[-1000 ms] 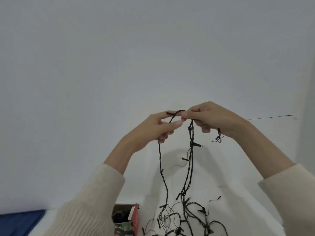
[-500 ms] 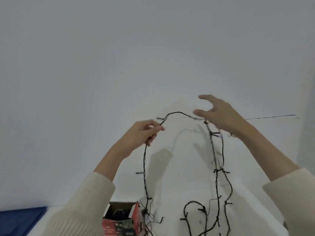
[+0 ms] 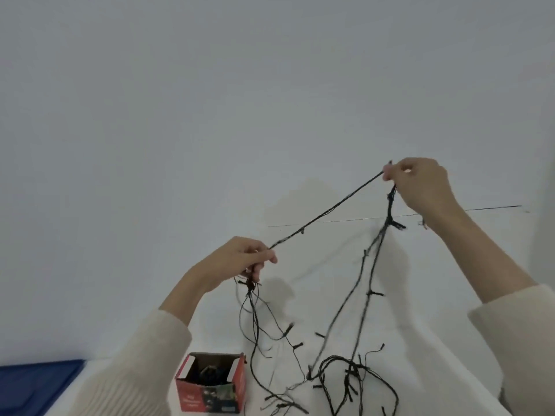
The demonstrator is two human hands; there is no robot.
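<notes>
Raised in front of a pale wall (image 3: 210, 115), a black light string (image 3: 327, 210), pulled taut and slanting between two hands. At the upper end, the right hand (image 3: 420, 184) — thumb and fingertips pinched tight on the wire, the other fingers curled, a short tip of wire poking out just past the pinch. At the lower end, down and to the left of it, the left hand (image 3: 237, 259), fingers curled round the wire and closed on it. Straight below the right hand, two or three strands hanging close together, small bulb stubs sticking out sideways at intervals, blurred partway down. Just under the left hand, a dark knot of wire touching the fingers, then thin loose loops dangling from it. Well below both hands, the rest of the string in a tangled heap on the white counter (image 3: 435, 355) — more beneath the right hand than the left. Below the left hand and just left of the heap, an open red cardboard box (image 3: 210, 394) upright on the counter, something dark inside, too dim to make out. Further left, beyond the cream sleeve (image 3: 135, 370) of the left arm, a blue surface (image 3: 39, 382) beside the counter's edge. Behind the right hand's wrist, a thin dark line (image 3: 492, 208) across the wall.
</notes>
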